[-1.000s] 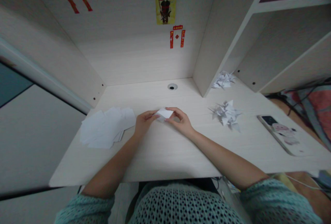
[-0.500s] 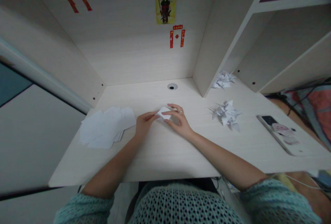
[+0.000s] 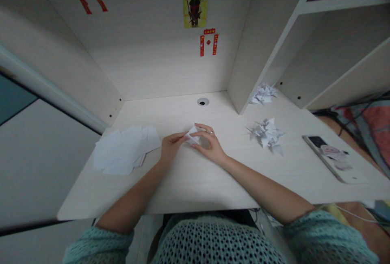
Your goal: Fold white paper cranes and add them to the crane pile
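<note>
A small folded white paper (image 3: 193, 135) is held between my two hands above the middle of the desk. My left hand (image 3: 172, 144) pinches its left end between thumb and fingers. On the right side, my right hand (image 3: 209, 141) grips the paper with thumb and curved fingers, a ring on one of them. Loose white sheets (image 3: 126, 148) lie overlapping to the left of my left hand. To the right of my right hand sits a pile of pointed folded paper pieces (image 3: 267, 134).
Another pile of folded paper (image 3: 263, 94) lies behind, beside the upright divider (image 3: 243, 73). A phone (image 3: 333, 159) rests at the right of the desk (image 3: 195, 191). A round cable hole (image 3: 203, 102) is near the back panel.
The fingers of my right hand have shifted slightly left on the paper. The paper's visible shape and tilt have changed a little; both hands still hold it.
</note>
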A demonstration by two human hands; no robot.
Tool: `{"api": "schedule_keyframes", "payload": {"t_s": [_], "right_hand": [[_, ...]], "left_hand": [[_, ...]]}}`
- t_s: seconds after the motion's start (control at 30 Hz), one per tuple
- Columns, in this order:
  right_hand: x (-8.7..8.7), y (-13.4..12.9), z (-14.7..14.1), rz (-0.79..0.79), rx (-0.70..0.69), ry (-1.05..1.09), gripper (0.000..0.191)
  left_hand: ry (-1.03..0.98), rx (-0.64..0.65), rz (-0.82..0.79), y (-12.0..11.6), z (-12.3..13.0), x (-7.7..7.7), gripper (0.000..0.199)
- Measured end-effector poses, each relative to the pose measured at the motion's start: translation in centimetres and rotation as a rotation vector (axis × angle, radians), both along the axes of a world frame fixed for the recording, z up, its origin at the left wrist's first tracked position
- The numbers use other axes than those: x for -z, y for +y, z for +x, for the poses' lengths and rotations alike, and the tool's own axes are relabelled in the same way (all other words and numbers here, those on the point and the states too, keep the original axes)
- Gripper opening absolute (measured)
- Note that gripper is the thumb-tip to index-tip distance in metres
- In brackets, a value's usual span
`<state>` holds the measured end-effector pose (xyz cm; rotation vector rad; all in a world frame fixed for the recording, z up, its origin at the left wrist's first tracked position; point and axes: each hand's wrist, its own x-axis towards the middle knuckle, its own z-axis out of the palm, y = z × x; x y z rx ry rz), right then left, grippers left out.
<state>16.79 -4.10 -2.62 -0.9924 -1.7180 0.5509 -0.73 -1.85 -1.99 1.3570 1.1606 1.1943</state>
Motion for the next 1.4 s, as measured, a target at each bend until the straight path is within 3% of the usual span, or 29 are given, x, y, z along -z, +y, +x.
{"api": "schedule_keyframes", "payload": {"t_s": [0.2, 0.37, 0.6, 0.87, 1.1, 1.23, 1.4], "right_hand": [[0.4, 0.1, -0.2, -0.067, -0.055, 0.058, 0.035], [1.1, 0.5, -0.4, -0.098, -0.035, 0.156, 0.025], [1.7, 1.1, -0.3, -0.147, 0.012, 0.245, 0.015], [2.0, 1.2, -0.4, -0.184, -0.005, 0.281, 0.015], [2.3, 1.1, -1.1, -0.485, -0.132, 0.594, 0.049], [2.4, 1.2, -1.2, -0.583, -0.138, 0.596, 0.046], [2.1, 1.4, -0.8, -0.520, -0.056, 0.589, 0.039]], "left_hand": [[-0.083, -0.049, -0.069, 0.5, 0.1, 0.8, 0.033], [-0.123, -0.007, -0.121, 0.7, -0.1, 1.4, 0.037], [-0.100, 0.032, -0.156, 0.3, 0.1, 0.6, 0.047], [0.029, 0.039, -0.107, 0.1, 0.1, -0.1, 0.037], [0.007, 0.023, -0.094, 0.3, 0.1, 0.2, 0.032], [0.004, -0.008, -0.101, 0.3, 0.2, 0.4, 0.031], [0.064, 0.053, -0.094, 0.3, 0.1, 0.1, 0.031]]}}
